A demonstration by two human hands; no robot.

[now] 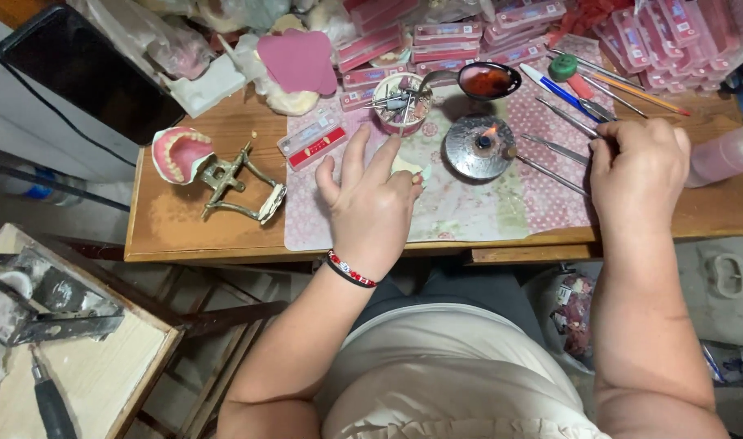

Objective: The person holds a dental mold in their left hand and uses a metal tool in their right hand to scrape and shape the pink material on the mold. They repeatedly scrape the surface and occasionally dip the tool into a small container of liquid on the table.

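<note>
My left hand rests on the patterned mat, its fingers closed around a small pale dental piece. My right hand grips a thin metal instrument whose tip points into the small flame of a round metal spirit burner. A denture model with pink gums sits on a brass articulator at the left of the wooden table.
A small cup holds several tools. A metal ladle contains dark red wax. Loose instruments and pens lie at the right. Pink tooth-set boxes are stacked along the back. A flat tooth strip box lies near the model.
</note>
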